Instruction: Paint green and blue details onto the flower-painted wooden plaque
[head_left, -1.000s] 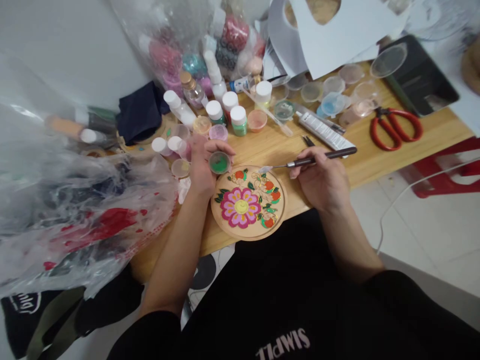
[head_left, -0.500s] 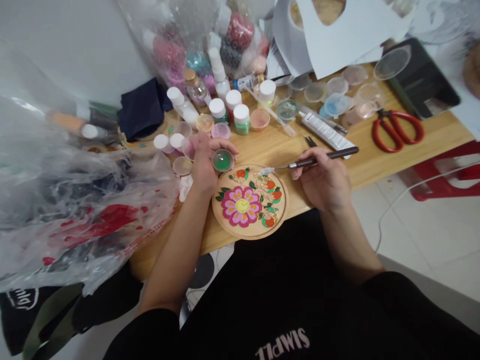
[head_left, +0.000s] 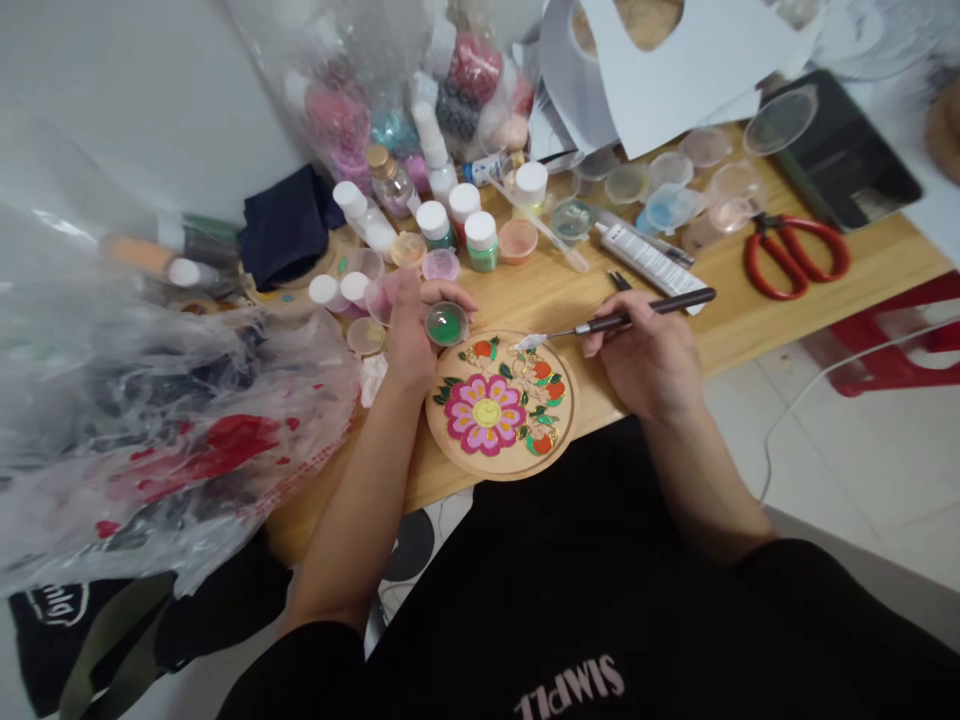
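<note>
My left hand (head_left: 416, 330) holds a small clear cup of green paint (head_left: 446, 324), tilted so its inside faces me, at the far left rim of a round wooden plaque (head_left: 439, 440). Painted on the plaque are a large pink flower (head_left: 486, 412) with a yellow centre, orange fruits and green leaves, outlined in gold. Closed round the dark handle of a small palette knife (head_left: 604, 323), my right hand (head_left: 649, 350) is right of the plaque. The knife's pale blade reaches over the plaque's upper part, by some unpainted outlines; whether it touches the surface I cannot tell.
White-capped paint jars (head_left: 481, 240) and several small cups stand behind the plaque. Farther right lie a white tube (head_left: 649, 262), red-handled scissors (head_left: 799, 255) and a dark tablet (head_left: 847, 150). Crumpled plastic bags (head_left: 187, 430) crowd the left. The wooden table's front edge is close to my body.
The whole view has shifted slightly. Both hands keep their holds, and the palette knife's blade stays over nearly the same upper part of the plaque.
</note>
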